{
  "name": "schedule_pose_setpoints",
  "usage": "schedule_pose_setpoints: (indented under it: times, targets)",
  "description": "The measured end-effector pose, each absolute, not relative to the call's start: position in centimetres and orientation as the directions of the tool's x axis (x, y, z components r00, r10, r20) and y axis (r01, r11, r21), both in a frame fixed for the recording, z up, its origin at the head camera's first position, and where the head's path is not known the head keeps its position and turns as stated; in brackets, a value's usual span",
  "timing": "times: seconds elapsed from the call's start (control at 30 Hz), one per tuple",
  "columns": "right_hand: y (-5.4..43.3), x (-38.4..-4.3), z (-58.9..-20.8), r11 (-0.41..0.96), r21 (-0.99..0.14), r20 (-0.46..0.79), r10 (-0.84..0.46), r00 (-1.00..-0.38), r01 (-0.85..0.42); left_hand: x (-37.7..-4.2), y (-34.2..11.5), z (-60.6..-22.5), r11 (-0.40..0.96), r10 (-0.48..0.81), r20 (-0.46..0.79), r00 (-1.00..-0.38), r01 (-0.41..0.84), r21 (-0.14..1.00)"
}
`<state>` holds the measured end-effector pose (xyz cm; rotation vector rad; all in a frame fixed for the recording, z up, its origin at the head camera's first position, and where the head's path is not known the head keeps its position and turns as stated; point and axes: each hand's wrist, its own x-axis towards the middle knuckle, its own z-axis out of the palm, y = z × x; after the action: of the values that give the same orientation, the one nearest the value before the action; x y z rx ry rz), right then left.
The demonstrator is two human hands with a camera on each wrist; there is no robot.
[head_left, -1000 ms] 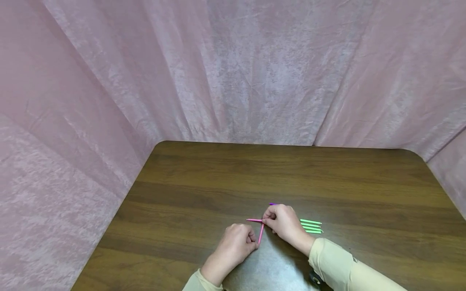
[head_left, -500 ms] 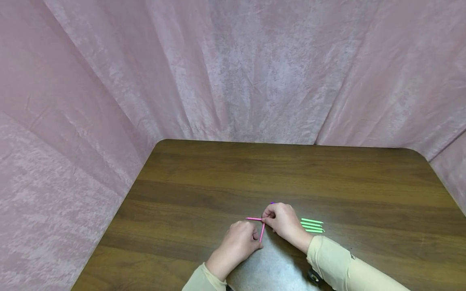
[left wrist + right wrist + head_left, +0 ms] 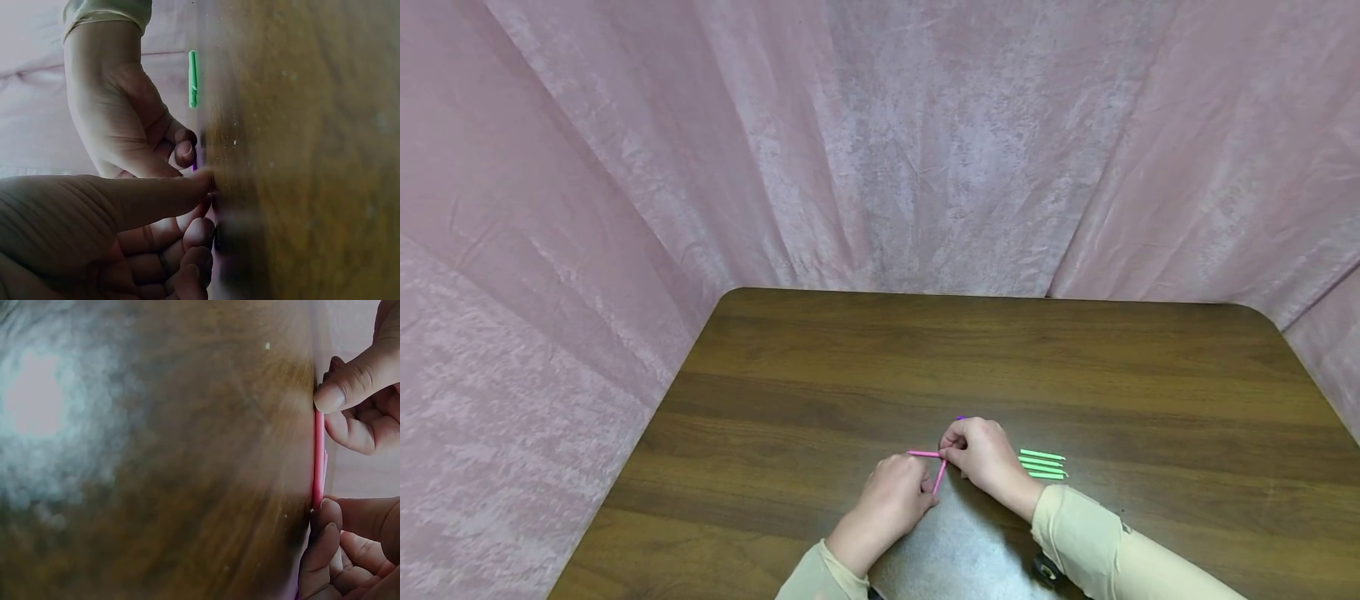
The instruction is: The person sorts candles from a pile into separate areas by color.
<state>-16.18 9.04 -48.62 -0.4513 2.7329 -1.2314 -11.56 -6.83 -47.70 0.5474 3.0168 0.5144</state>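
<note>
Two slim pink sticks lie at an angle on the table, their ends meeting under the right fingertips. The one nearer the body [image 3: 940,477] is pinched at its near end by my left hand [image 3: 889,498], thumb against fingers. At its far end, my right hand [image 3: 987,463] pinches it at the corner with the other pink stick [image 3: 922,454], which points left. In the right wrist view, the pink stick [image 3: 319,459] spans between both hands' fingertips, close along the tabletop. Beyond the right hand, the tip of a purple stick [image 3: 962,418] shows; the rest is hidden.
Several green sticks [image 3: 1042,454] lie in a row right of the right hand, partly behind its wrist. The brown wooden table [image 3: 850,350] has rounded far corners, with pink curtains [image 3: 940,167] behind and beside it. A bright reflection lies on the tabletop between the forearms.
My left hand has shifted slightly right and away from the body along with the near end of the pink stick. The right hand stays nearly in place, and less of the purple stick shows.
</note>
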Motion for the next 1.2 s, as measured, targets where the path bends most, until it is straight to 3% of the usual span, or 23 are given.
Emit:
schedule_pose_setpoints:
  times: [0.43, 0.93, 1.2]
  targets:
    - [9.7, -16.0, -48.5, 0.676, -0.687, 0.074, -0.302, -0.951, -0.268, -11.4, -7.2, -47.7, 0.871, 0.369, 0.085, -0.925, 0.376, 0.316]
    - [11.0, -14.5, -47.8, 0.584, -0.801, -0.001, -0.22, -0.976, -0.131, -11.6, -7.9, -47.8, 0.858, 0.358, 0.031, -0.933, 0.342, 0.383]
    - [11.7, -13.4, -47.5, 0.563, -0.818, -0.014, -0.223, -0.975, -0.117, -11.8, -8.2, -47.8, 0.843, 0.347, 0.035, -0.937, 0.328, 0.427]
